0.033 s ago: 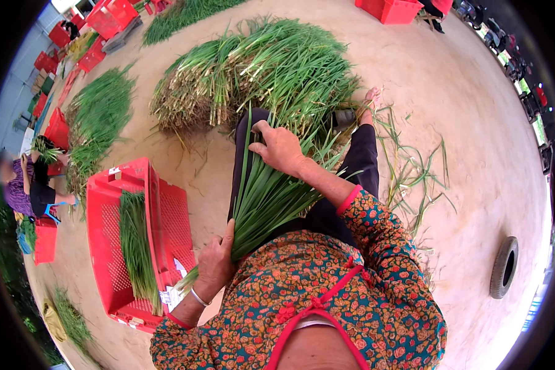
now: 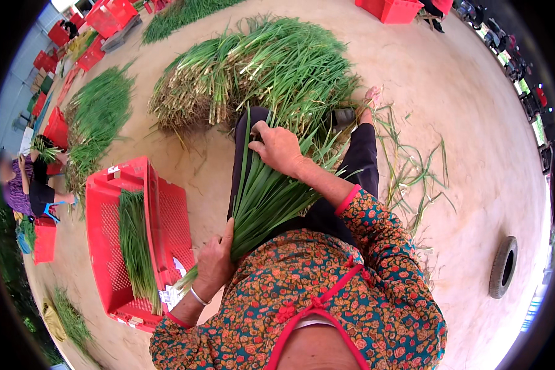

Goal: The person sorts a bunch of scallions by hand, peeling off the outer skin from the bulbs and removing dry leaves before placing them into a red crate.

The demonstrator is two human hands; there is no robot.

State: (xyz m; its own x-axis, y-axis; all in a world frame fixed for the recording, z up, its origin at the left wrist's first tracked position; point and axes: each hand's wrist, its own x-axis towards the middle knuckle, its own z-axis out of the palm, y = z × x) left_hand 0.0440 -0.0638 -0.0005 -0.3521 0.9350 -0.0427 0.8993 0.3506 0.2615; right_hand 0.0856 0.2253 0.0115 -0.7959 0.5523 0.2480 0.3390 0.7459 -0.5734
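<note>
A loose bundle of garlic chives (image 2: 271,209), long flat green leaves, lies slantwise across my lap. My left hand (image 2: 217,259) is closed round its lower end, thumb along the leaves, with pale stem ends showing past the wrist. Over the upper leaves rests my right hand (image 2: 280,150), fingers bent and thumb toward the index finger. One long leaf passes at these fingertips; the exact grip is partly hidden. Ahead of my knees is a large heap of chives (image 2: 259,68), pale rooted ends toward me. A red crate (image 2: 176,216) at my left holds trimmed-looking chives (image 2: 135,246).
Loose leaves (image 2: 413,166) litter the floor on the right, and a tyre (image 2: 504,267) lies farther out. More chives (image 2: 102,114) are spread at the left. A seated person (image 2: 24,185) works at the far left near red crates. Another red crate (image 2: 388,9) stands far ahead.
</note>
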